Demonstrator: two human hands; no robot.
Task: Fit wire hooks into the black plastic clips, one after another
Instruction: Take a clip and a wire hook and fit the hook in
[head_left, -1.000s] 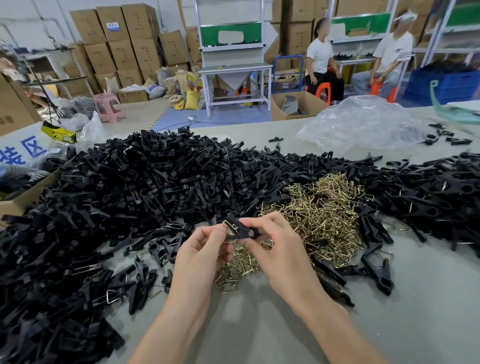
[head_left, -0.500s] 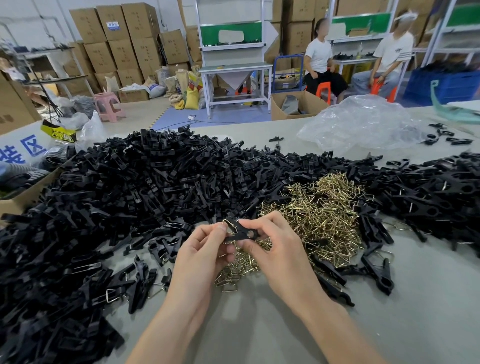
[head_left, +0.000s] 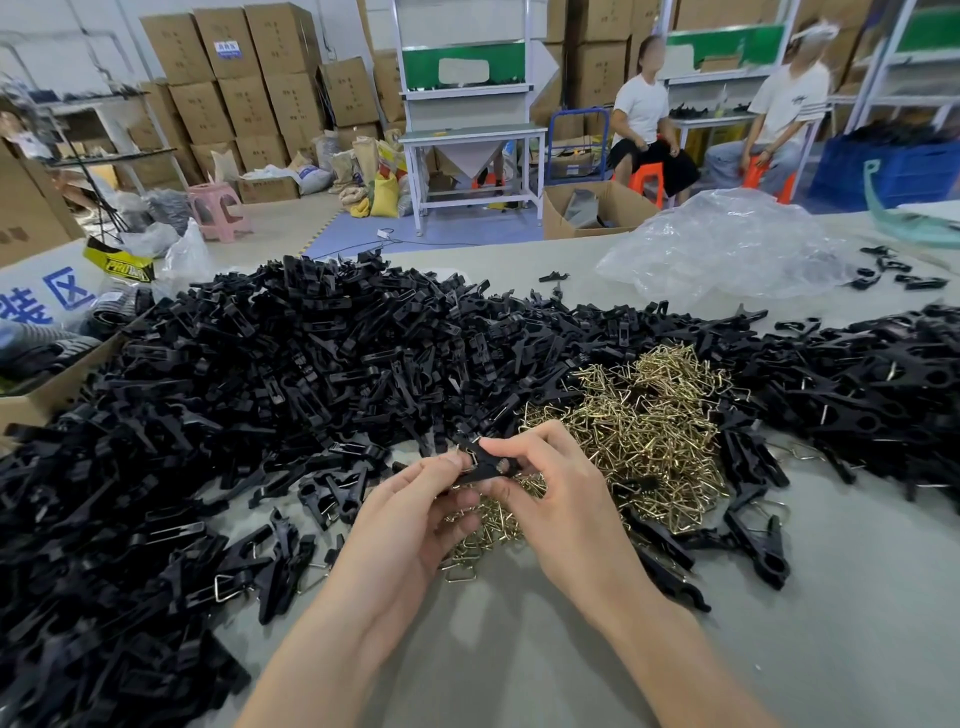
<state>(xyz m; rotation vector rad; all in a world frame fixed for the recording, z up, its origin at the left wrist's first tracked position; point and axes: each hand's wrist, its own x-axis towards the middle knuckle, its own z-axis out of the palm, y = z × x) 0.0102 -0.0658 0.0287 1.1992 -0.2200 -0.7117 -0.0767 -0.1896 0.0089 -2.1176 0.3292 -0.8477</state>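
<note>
Both the left hand (head_left: 410, 512) and right hand (head_left: 561, 499) pinch one black clip (head_left: 485, 462) with a wire hook (head_left: 470, 457), just above the near edge of the brass hook pile (head_left: 639, 426) on the tabletop (head_left: 857, 597).

The heaped clips (head_left: 311, 364) are black plastic, smooth, with a dull sheen along their edges. The wire hooks (head_left: 639, 431) piled among them are thin metal with a bright, brassy yellow gloss. The clip (head_left: 485, 462) pinched between the left hand (head_left: 415, 514) and the right hand (head_left: 561, 499) is the same black plastic. The worktop (head_left: 831, 597) is pale grey, matt and smooth. The crumpled bag (head_left: 727, 244) is clear, glossy plastic film. The stacked boxes (head_left: 249, 62) are plain brown cardboard.
</note>
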